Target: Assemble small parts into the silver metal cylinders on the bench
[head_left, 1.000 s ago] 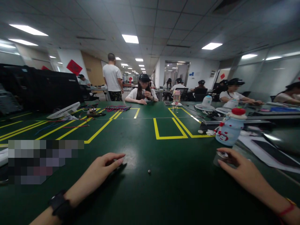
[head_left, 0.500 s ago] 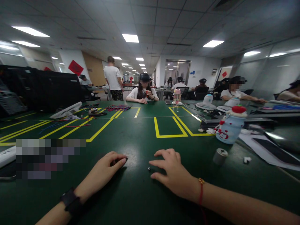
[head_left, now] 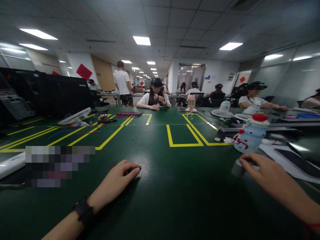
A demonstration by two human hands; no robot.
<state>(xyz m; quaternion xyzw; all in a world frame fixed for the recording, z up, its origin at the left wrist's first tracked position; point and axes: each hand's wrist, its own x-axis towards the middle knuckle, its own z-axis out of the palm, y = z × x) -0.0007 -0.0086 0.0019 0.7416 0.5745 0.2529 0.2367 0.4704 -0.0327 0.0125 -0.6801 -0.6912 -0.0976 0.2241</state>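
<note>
My left hand [head_left: 123,176] rests on the green table with thumb and forefinger pinched together. A tiny dark bit shows at the fingertips, too small to name. Over on the right, my right hand [head_left: 266,171] has its thumb and fingers closed at the top edge of a short grey metal cylinder [head_left: 238,169], which stands upright on the table. What those fingertips hold, if anything, is hidden. Just behind stands a light blue bottle [head_left: 250,135] with a red lid.
Yellow tape [head_left: 186,145] marks the green tabletop [head_left: 155,206]. Wires [head_left: 128,114] and a white fan [head_left: 75,116] lie at the left, beyond a blurred patch. A dark phone [head_left: 297,161] lies on paper at the right. A person [head_left: 155,96] sits opposite.
My right hand has moved right, from the table's middle to the grey cylinder. The small bead-like piece beside it no longer shows on the table. My left hand keeps its pinch.
</note>
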